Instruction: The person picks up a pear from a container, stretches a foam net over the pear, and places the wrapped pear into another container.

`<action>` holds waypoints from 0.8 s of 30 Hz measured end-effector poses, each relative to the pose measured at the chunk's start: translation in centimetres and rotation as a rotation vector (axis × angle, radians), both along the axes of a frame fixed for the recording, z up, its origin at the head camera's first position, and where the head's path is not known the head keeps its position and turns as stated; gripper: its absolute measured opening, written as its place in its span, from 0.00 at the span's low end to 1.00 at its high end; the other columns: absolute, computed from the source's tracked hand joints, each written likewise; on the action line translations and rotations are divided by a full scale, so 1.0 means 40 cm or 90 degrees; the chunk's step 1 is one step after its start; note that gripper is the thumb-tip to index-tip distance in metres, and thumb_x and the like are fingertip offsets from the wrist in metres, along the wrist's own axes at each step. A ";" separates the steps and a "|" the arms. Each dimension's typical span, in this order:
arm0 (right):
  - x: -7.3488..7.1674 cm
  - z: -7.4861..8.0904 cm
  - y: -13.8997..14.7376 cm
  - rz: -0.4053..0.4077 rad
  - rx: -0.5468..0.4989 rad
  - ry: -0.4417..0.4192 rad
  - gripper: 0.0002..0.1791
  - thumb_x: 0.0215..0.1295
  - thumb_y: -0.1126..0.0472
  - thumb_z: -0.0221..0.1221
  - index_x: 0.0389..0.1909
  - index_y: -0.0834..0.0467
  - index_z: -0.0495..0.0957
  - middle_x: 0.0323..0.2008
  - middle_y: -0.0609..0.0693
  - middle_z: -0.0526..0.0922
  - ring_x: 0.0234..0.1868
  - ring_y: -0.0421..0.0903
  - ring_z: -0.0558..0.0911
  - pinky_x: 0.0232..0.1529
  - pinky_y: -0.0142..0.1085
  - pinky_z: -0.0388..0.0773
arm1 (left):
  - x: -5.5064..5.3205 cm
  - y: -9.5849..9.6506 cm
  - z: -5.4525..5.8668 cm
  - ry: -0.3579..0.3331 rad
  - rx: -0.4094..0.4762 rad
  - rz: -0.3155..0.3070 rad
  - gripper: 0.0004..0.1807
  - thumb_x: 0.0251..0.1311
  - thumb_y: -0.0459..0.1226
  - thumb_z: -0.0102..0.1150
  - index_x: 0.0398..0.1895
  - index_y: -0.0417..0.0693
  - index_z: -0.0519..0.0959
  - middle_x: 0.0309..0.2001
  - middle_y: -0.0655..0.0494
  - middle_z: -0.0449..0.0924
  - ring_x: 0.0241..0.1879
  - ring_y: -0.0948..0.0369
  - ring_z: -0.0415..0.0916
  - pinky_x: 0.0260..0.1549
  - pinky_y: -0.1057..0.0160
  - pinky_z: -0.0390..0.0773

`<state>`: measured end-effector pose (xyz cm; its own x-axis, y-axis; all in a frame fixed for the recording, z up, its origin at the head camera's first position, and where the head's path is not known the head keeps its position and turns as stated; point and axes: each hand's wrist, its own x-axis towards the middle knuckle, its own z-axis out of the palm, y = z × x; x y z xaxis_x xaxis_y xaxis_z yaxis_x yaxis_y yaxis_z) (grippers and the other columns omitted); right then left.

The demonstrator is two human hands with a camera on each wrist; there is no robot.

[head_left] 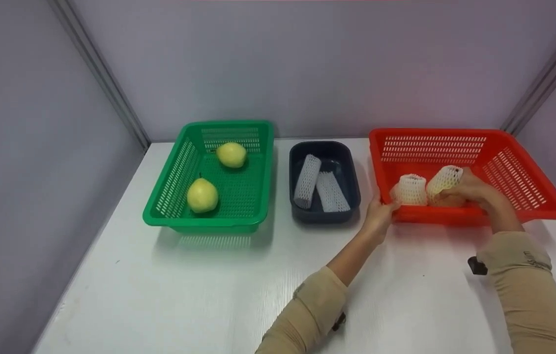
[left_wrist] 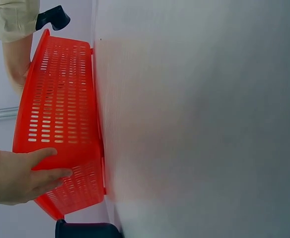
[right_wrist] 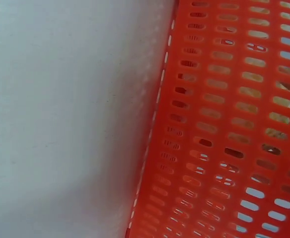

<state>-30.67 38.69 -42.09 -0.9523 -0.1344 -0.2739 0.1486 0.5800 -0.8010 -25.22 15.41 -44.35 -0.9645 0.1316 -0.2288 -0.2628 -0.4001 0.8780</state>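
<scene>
In the head view, my right hand [head_left: 469, 189] reaches over the front rim of the red basket [head_left: 533, 214] and grips a pear in a white foam net sleeve [head_left: 447, 179]. Beside it on the left stands another netted pear [head_left: 412, 191]. My left hand [head_left: 380, 216] holds the basket's front left corner. The left wrist view shows the left hand [left_wrist: 23, 176] with thumb and fingers spread around the corner, on the outside of the slotted walls. Only the slotted wall [right_wrist: 219, 111] fills the right wrist view; yellowish shapes show faintly through its slots.
A green basket [head_left: 209, 222] at the left holds two bare yellow pears [head_left: 202, 195]. Between the baskets, a dark blue tub [head_left: 324, 216] contains two white foam net sleeves [head_left: 307, 181]. Walls stand behind and at both sides of the white table [head_left: 199, 300].
</scene>
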 end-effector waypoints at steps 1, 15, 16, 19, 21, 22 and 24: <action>0.002 0.000 -0.001 0.002 0.011 -0.008 0.51 0.56 0.58 0.63 0.62 0.72 0.33 0.55 0.67 0.54 0.50 0.56 0.62 0.51 0.42 0.67 | 0.000 0.000 -0.001 -0.003 -0.002 0.000 0.22 0.59 0.25 0.51 0.58 0.43 0.68 0.49 0.52 0.73 0.42 0.56 0.71 0.49 0.54 0.71; 0.034 0.025 0.008 0.067 0.171 -0.037 0.54 0.55 0.47 0.63 0.62 0.71 0.35 0.53 0.70 0.53 0.53 0.66 0.54 0.52 0.60 0.58 | -0.004 -0.002 -0.006 -0.002 0.014 0.000 0.24 0.59 0.25 0.51 0.60 0.37 0.65 0.49 0.50 0.72 0.41 0.56 0.70 0.49 0.54 0.70; 0.036 0.025 0.012 0.071 0.159 -0.033 0.53 0.55 0.48 0.63 0.62 0.71 0.37 0.53 0.70 0.54 0.53 0.66 0.55 0.53 0.60 0.58 | -0.004 -0.001 -0.007 -0.003 0.013 -0.001 0.24 0.59 0.25 0.51 0.60 0.37 0.65 0.49 0.50 0.72 0.41 0.56 0.70 0.49 0.54 0.70; 0.044 0.025 0.022 0.073 0.123 -0.014 0.48 0.57 0.48 0.62 0.61 0.71 0.43 0.54 0.67 0.57 0.54 0.63 0.58 0.53 0.56 0.61 | -0.002 -0.001 -0.008 -0.005 0.009 -0.002 0.23 0.59 0.25 0.51 0.59 0.38 0.66 0.48 0.51 0.72 0.41 0.56 0.70 0.48 0.54 0.71; 0.049 0.024 0.025 0.065 0.111 0.001 0.46 0.57 0.47 0.61 0.62 0.71 0.47 0.54 0.66 0.60 0.54 0.61 0.59 0.51 0.54 0.65 | -0.002 0.000 -0.008 -0.005 0.011 -0.005 0.23 0.59 0.26 0.51 0.59 0.39 0.66 0.48 0.52 0.73 0.41 0.56 0.71 0.49 0.55 0.71; 0.052 0.024 0.026 0.059 0.109 0.007 0.45 0.58 0.46 0.61 0.62 0.71 0.48 0.54 0.65 0.61 0.53 0.61 0.60 0.50 0.53 0.66 | -0.002 0.000 -0.009 -0.004 0.013 -0.006 0.23 0.59 0.26 0.51 0.60 0.40 0.66 0.48 0.52 0.73 0.41 0.56 0.71 0.49 0.55 0.71; 0.057 0.024 0.026 0.044 0.113 0.019 0.45 0.57 0.43 0.59 0.61 0.70 0.51 0.54 0.64 0.63 0.52 0.60 0.62 0.48 0.50 0.68 | -0.002 0.001 -0.008 0.001 0.021 -0.009 0.24 0.59 0.26 0.52 0.60 0.40 0.65 0.48 0.52 0.73 0.41 0.56 0.72 0.48 0.55 0.72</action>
